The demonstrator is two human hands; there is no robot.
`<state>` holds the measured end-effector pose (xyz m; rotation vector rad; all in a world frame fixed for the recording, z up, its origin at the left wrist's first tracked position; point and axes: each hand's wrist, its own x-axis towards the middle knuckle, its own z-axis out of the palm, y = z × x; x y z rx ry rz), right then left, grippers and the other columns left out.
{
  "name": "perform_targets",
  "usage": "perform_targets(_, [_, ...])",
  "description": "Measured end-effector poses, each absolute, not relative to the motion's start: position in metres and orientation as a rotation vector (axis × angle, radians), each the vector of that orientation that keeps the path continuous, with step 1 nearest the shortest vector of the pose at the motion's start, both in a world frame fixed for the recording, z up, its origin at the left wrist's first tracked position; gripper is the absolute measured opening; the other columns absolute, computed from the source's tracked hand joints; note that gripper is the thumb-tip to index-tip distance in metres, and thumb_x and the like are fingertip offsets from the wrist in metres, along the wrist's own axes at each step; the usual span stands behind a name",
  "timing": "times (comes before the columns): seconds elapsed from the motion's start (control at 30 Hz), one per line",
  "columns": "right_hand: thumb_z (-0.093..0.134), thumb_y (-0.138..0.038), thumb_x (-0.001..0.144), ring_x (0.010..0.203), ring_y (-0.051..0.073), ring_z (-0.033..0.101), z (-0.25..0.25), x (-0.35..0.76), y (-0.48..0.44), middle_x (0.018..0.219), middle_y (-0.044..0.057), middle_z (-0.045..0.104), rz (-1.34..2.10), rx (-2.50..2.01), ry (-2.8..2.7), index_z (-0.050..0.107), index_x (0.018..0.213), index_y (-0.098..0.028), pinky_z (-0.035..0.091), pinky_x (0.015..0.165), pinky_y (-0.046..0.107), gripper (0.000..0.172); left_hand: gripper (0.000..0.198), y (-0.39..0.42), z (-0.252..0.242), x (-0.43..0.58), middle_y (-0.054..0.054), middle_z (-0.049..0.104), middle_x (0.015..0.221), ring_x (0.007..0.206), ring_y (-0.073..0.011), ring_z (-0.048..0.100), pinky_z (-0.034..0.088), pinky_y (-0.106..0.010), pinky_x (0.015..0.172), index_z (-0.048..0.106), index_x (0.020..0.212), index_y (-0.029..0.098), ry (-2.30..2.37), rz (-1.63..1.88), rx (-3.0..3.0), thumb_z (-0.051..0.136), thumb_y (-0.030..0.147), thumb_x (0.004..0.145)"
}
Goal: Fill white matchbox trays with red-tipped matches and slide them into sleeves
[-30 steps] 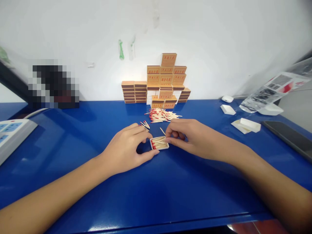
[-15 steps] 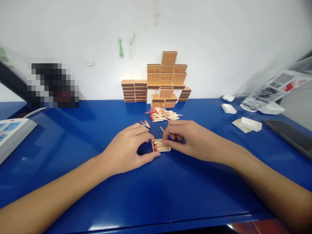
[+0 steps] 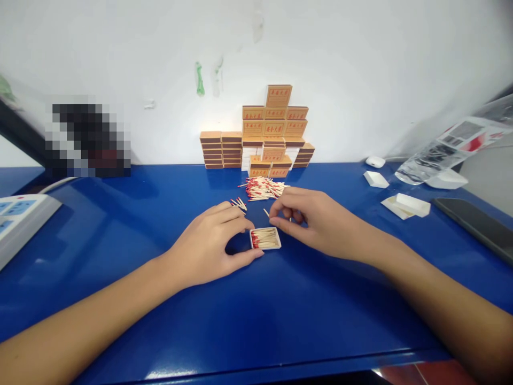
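Observation:
A small white matchbox tray (image 3: 278, 245) holding red-tipped matches (image 3: 264, 238) lies on the blue table. My left hand (image 3: 212, 243) grips its left end between thumb and index finger. Just above the tray's right side is my right hand (image 3: 308, 214), its thumb and index fingertip close together; a single match (image 3: 266, 213) shows beside the fingertips, and whether they grip it is unclear. Behind the hands lies a heap of loose matches (image 3: 262, 188), partly covered by my right hand. A few more matches (image 3: 239, 203) lie beyond my left fingers.
Matchboxes (image 3: 273, 129) stand stacked against the wall, with more piles (image 3: 221, 149) to their left. White box pieces (image 3: 412, 205), a phone (image 3: 473, 224) and a plastic package (image 3: 441, 149) are at the right. A white power strip (image 3: 28, 219) sits far left.
My right hand has lifted off the tray and moved slightly up and right, uncovering the matches inside. My left hand has stayed in place on the tray.

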<state>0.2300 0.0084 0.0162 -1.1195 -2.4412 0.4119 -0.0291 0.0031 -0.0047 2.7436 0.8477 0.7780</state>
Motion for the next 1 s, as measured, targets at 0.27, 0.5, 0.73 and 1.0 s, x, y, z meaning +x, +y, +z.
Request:
perform_targets(0.27, [0.053,-0.020,0.105,0.109,0.027,0.056,-0.002,0.244,0.031,0.110,0.010,0.058,0.323,-1.057,-2.544,0.069,0.112,-0.023,0.049,0.093,0.041,0.018,0.025,0.003,-0.004,-0.030,-0.008,0.074,0.101,0.093,-0.0234,0.063,0.055,-0.041,0.088,0.072,0.103,0.017,0.871,0.776,2.744,0.076,0.040,0.094])
perform_targets(0.5, [0.047,-0.022,0.106,0.102,0.027,0.050,0.008,0.246,0.029,0.103,0.010,0.058,0.317,-1.086,-2.592,0.064,0.098,-0.020,0.045,0.087,0.040,0.019,0.027,0.004,-0.004,-0.030,-0.008,0.073,0.100,0.093,-0.0241,0.064,0.054,-0.043,0.089,0.073,0.105,0.016,0.849,0.771,2.774,0.076,0.040,0.094])
perform_targets(0.73, [0.046,-0.032,0.109,0.103,0.028,0.052,0.021,0.273,0.042,0.105,0.011,0.061,0.383,-1.108,-2.645,0.068,0.096,-0.022,0.043,0.091,0.043,0.027,0.027,0.005,-0.005,-0.031,-0.008,0.073,0.100,0.096,-0.0247,0.064,0.054,-0.043,0.091,0.074,0.107,0.017,0.844,0.730,2.799,0.074,0.042,0.096])
perform_targets(1.0, [0.055,-0.044,0.107,0.107,0.029,0.051,0.013,0.279,0.048,0.109,0.008,0.065,0.485,-1.096,-2.662,0.070,0.110,-0.026,0.043,0.093,0.044,0.023,0.028,0.003,-0.005,-0.031,-0.009,0.073,0.101,0.098,-0.0254,0.065,0.054,-0.043,0.091,0.074,0.107,0.016,0.836,0.712,2.790,0.074,0.042,0.095])
